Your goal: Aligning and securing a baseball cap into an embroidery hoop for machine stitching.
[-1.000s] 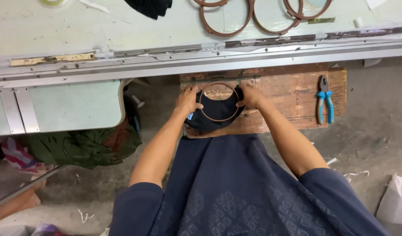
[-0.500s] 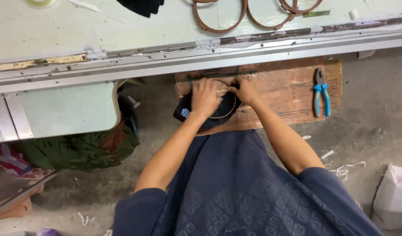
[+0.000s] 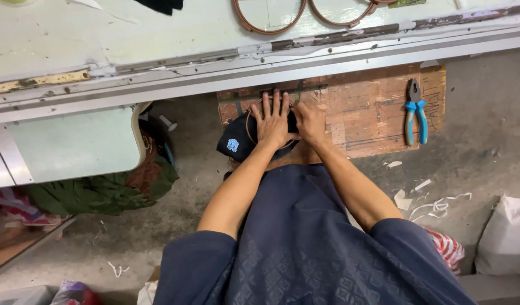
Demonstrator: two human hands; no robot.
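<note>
Setting: concrete floor (image 3: 486, 113) under a long pale worktable (image 3: 130, 39), with a worn wooden board (image 3: 367, 107) set low beside its metal edge.
Left hand: left hand (image 3: 273, 120) lies flat, fingers spread wide, pressing down on the hoop (image 3: 250, 131) and the dark cloth; it clasps nothing.
Right hand: right hand (image 3: 310, 121) rests palm down just beside the left one, touching the cloth's right edge; whether its fingers pinch anything cannot be told.
Cloth: dark cloth (image 3: 234, 146) with a small blue patch lies on the board's left end, partly overhanging.
Hoop: mostly hidden under the left palm, a brown arc showing at the left.
Pliers: blue-handled pliers (image 3: 415, 113) lie on the board's right end, well apart from the hands.
Table: more brown hoops (image 3: 268, 20) rest on top.
Floor: green cloth heap (image 3: 96, 192) at left, white bag (image 3: 508, 237) at right.
</note>
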